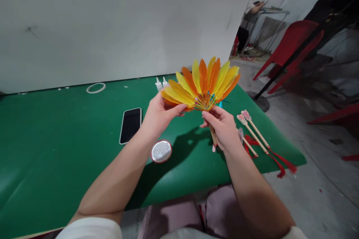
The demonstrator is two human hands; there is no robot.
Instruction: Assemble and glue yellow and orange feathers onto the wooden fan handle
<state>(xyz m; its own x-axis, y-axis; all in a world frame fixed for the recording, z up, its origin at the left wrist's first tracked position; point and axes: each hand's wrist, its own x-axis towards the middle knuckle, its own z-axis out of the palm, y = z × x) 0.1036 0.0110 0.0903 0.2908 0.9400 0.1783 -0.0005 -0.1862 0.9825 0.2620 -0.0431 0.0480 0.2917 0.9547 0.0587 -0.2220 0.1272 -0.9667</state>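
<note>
A feather fan of yellow and orange feathers is spread out above the green table. My right hand is closed around its base, where a wooden handle points down below the fingers. At the fan's left side, my left hand pinches the outer feathers between thumb and fingers. Below and between my hands stands a small round tin with a pale top and red rim. White squeeze bottles stand partly hidden behind my left hand.
A phone and a clear ring lie on the green table. Wooden sticks with red tassels lie at right. A white panel rises behind. Beyond are a red chair and a seated person.
</note>
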